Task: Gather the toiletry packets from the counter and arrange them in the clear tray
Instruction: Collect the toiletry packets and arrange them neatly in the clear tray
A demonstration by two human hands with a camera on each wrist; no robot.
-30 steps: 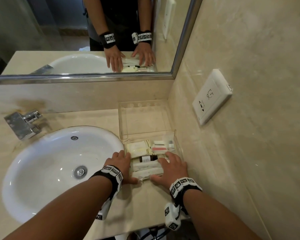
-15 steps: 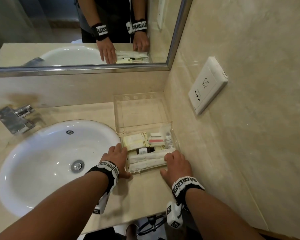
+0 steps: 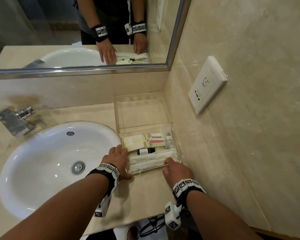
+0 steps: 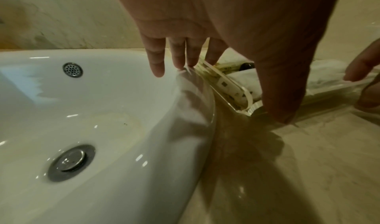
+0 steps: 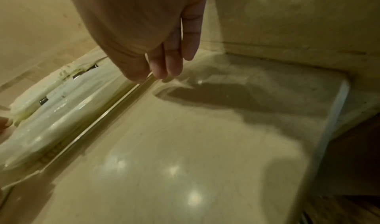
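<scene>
The clear tray (image 3: 177,153) sits on the bench (image 3: 145,193) beside the sink (image 3: 47,153), packets (image 3: 151,157) inside. Left hand (image 3: 119,161) touches its left wall, right hand (image 3: 177,171) its near edge; each grip released, fingers straight.

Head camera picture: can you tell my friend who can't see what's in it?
Two hands, left hand and right hand, touch a clear tray full of toiletry packets on a beige counter, beside a white sink and below a mirror.

The head view looks down from above the counter (image 3: 87,115); both wrist views sit low, sharing the clear tray (image 3: 177,153).
</scene>
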